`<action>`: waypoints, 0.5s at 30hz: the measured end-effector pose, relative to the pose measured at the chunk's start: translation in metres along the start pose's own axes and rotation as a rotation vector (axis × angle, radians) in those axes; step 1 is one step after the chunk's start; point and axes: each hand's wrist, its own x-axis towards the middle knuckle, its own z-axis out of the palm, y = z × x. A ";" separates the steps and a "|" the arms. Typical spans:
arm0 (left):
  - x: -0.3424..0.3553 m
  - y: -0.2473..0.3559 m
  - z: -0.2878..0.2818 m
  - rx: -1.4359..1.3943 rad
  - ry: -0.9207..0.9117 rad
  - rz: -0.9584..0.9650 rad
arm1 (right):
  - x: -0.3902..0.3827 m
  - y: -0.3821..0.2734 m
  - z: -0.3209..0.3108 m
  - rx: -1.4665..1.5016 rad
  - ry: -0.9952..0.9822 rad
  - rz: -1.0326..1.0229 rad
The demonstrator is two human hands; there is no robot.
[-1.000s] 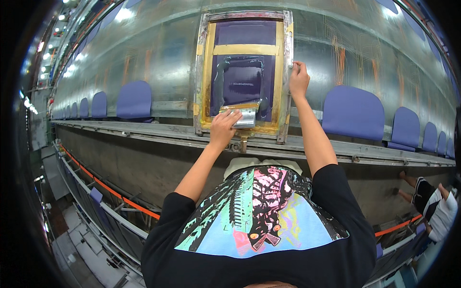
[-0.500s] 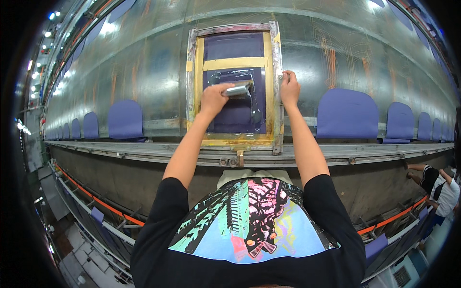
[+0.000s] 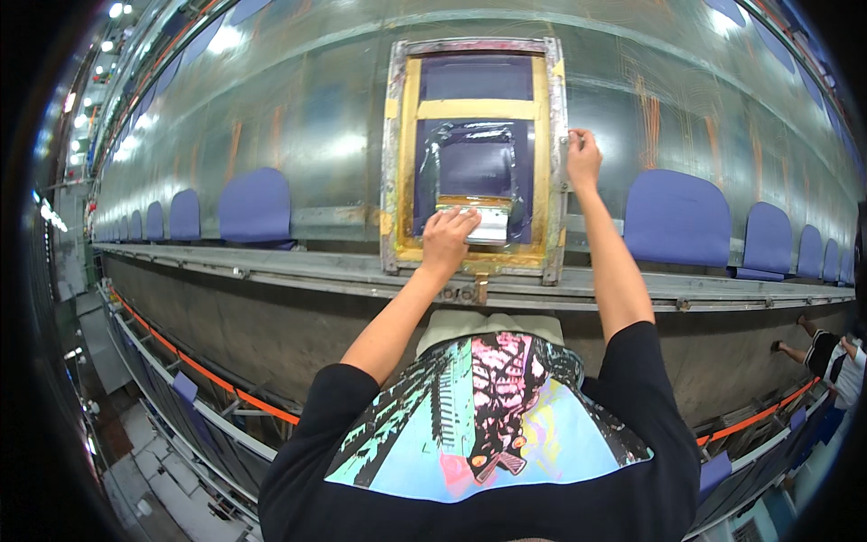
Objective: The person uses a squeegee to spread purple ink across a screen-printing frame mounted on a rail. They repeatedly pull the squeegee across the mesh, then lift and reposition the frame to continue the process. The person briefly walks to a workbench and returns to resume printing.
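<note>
While the black shirt (image 3: 578, 497) with its bright printed picture fills the near foreground, both bare hands are out over the desk (image 3: 325, 135). Left hand (image 3: 449, 239): closed over the left end of a scraper (image 3: 490, 224), fingers laid across its silver body; thumb hidden. Scraper: set crosswise on the lower part of the dark purple panel (image 3: 474, 167) inside a frame (image 3: 395, 172), its amber edge on the side away from the person. Right hand (image 3: 584, 161): fingers curled, at the frame's right side, close to a small metal fitting there; cannot tell whether the fingertips grip, touch or only stand beside it.

Frame: worn, upright rectangle in view, resting on the desk near its front rail (image 3: 316, 268); small bracket (image 3: 481, 289) just below its lower edge. Yellow tape (image 3: 474, 109) crosses the panel above the scraper and lines the inner border. Glossy wet streaks outline a rectangle on the panel ahead of the scraper.

Rounded purple pads lie in a row along the near side of the desk, one (image 3: 256, 206) left of the frame, another (image 3: 677, 217) right. Far right: another person (image 3: 847, 370), partly in view. Far upper left: small bright lamps (image 3: 116, 11).
</note>
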 end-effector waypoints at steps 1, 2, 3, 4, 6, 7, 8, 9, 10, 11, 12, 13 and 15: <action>0.000 0.012 0.002 -0.022 -0.032 0.011 | 0.008 0.012 -0.009 -0.025 0.023 -0.029; -0.001 0.024 0.001 -0.038 -0.060 0.014 | 0.014 0.012 -0.019 -0.017 0.029 -0.020; 0.000 0.036 0.000 -0.055 -0.089 0.018 | 0.023 0.014 -0.033 -0.010 0.037 -0.009; -0.004 0.042 0.003 -0.094 -0.113 0.020 | 0.022 0.009 -0.047 -0.008 0.033 0.013; 0.002 0.055 -0.007 -0.138 -0.124 0.023 | 0.027 -0.003 -0.066 -0.065 0.031 0.045; 0.007 0.055 -0.012 -0.150 -0.126 0.038 | 0.029 -0.009 -0.069 -0.082 0.043 0.061; 0.009 0.055 -0.015 -0.141 -0.117 0.045 | 0.027 -0.015 -0.069 -0.064 0.048 0.061; 0.011 0.055 -0.020 -0.146 -0.119 0.038 | 0.022 -0.021 -0.068 -0.045 0.052 0.061; 0.016 0.055 -0.027 -0.148 -0.116 0.036 | 0.023 -0.027 -0.067 -0.022 0.061 0.056; 0.022 0.055 -0.034 -0.150 -0.111 0.033 | 0.027 -0.033 -0.067 -0.007 0.064 0.053; 0.028 0.053 -0.042 -0.146 -0.109 0.036 | 0.032 -0.041 -0.067 0.009 0.067 0.049; 0.040 0.061 -0.054 -0.160 -0.101 0.035 | 0.045 -0.054 -0.079 0.006 0.067 0.037; 0.060 0.072 -0.081 -0.173 -0.084 0.020 | 0.062 -0.082 -0.091 0.008 0.081 -0.031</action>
